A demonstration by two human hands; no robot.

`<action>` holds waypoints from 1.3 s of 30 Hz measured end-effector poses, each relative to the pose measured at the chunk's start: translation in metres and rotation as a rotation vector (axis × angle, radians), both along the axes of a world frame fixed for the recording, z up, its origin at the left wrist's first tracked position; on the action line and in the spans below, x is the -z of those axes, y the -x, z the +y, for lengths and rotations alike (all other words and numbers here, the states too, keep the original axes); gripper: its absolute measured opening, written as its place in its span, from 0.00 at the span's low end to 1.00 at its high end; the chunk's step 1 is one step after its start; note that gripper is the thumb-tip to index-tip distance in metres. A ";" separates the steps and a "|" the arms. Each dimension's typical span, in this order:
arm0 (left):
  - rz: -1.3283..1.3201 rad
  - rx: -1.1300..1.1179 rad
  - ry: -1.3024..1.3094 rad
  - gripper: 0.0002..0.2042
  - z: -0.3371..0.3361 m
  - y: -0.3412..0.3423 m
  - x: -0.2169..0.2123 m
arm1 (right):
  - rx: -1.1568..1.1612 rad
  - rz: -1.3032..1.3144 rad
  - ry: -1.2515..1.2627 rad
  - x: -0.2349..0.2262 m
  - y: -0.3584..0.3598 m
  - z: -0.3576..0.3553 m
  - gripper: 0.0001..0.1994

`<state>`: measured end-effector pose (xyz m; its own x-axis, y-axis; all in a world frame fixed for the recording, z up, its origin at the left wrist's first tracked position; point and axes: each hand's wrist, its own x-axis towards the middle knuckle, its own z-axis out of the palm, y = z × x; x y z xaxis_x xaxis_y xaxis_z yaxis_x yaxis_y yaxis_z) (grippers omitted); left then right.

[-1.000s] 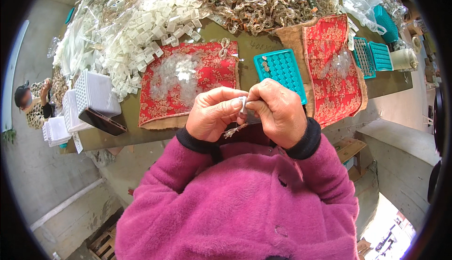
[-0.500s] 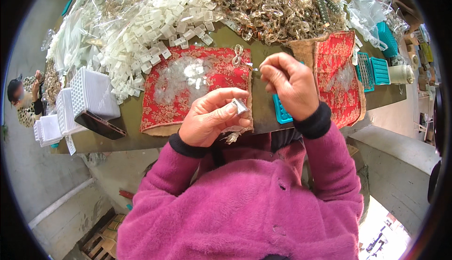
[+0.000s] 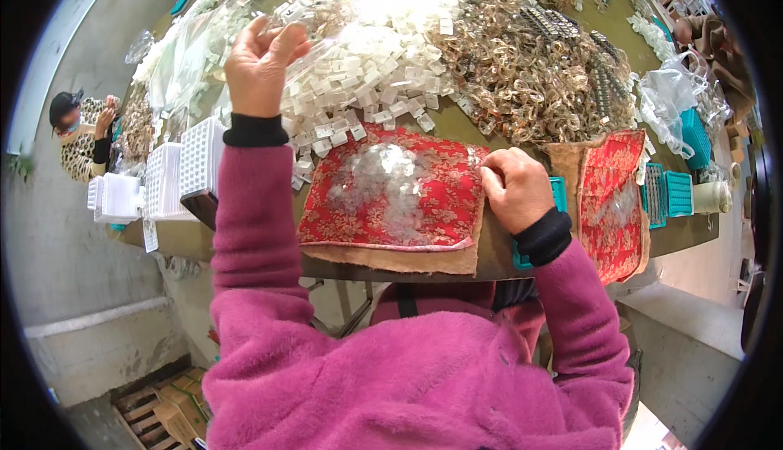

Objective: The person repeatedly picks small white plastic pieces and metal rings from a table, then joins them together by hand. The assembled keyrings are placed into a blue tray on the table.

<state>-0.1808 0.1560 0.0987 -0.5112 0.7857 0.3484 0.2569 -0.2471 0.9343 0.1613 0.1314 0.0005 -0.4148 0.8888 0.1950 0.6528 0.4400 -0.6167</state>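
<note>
My left hand (image 3: 259,63) is stretched out over the pile of small white plastic pieces (image 3: 367,59), fingers loosely curled over a clear plastic bag (image 3: 245,10); I cannot tell whether it holds anything. My right hand (image 3: 515,187) rests closed at the right edge of the red patterned cloth (image 3: 391,197), its fingertips pinched at the cloth's corner. A scatter of small clear pieces (image 3: 383,177) lies on the middle of that cloth. A teal tray (image 3: 558,197) is mostly hidden under my right wrist.
A heap of brownish translucent rings (image 3: 530,75) fills the far table. A second red cloth (image 3: 612,197) and teal trays (image 3: 677,189) lie to the right. White gridded trays (image 3: 183,169) stand at the left edge. Another person (image 3: 77,132) sits at far left.
My hands have parted: the left went from in front of my chest out to the white pile at far left, and the right dropped to the red cloth's right edge.
</note>
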 end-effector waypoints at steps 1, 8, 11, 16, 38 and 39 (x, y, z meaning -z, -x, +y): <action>0.052 -0.113 0.099 0.25 0.003 -0.001 -0.001 | 0.040 0.099 0.041 -0.005 -0.003 0.001 0.05; 0.210 0.514 0.147 0.19 -0.090 -0.145 0.075 | 0.062 1.211 0.879 -0.018 -0.001 -0.033 0.07; 0.293 0.420 0.022 0.14 -0.098 -0.170 0.086 | 0.175 1.199 0.957 -0.015 -0.003 -0.048 0.09; 0.394 0.428 -0.032 0.10 -0.103 -0.178 0.080 | 0.118 0.963 0.620 -0.025 -0.024 -0.062 0.21; 0.618 0.462 -0.150 0.13 -0.136 -0.216 0.070 | 0.014 0.491 0.459 -0.031 -0.072 -0.093 0.03; 0.563 0.476 -0.136 0.13 -0.135 -0.218 0.071 | 0.024 0.480 0.457 -0.032 -0.075 -0.094 0.02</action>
<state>0.0371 0.0209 0.0281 0.1572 0.8088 0.5666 0.5236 -0.5547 0.6466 0.2359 0.0378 0.0325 -0.3552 0.9337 -0.0451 0.2653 0.0544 -0.9626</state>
